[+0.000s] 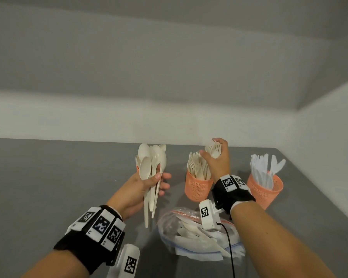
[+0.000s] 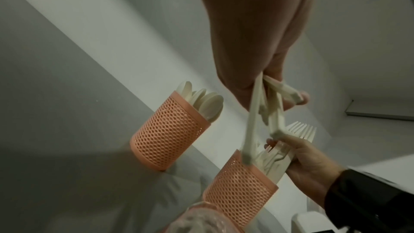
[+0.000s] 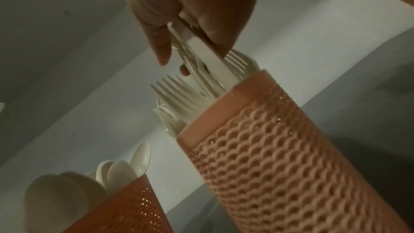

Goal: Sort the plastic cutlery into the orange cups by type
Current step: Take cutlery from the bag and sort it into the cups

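My left hand (image 1: 161, 180) grips a bundle of cream plastic spoons (image 1: 150, 165), bowls up, in front of the left orange mesh cup (image 2: 170, 134), which holds more spoons. My right hand (image 1: 210, 148) grips a bunch of forks (image 1: 215, 153) by their heads above the middle orange cup (image 1: 197, 188). In the right wrist view their handles (image 3: 221, 70) reach into that fork cup (image 3: 280, 148) among the other forks. A third orange cup (image 1: 266, 192) on the right holds white knives (image 1: 262, 167).
A clear plastic bag (image 1: 195, 231) with several loose pieces of cutlery lies on the grey table (image 1: 48, 177) near me, below my right wrist. A pale wall runs right behind the cups. A black cable hangs from the right wrist camera.
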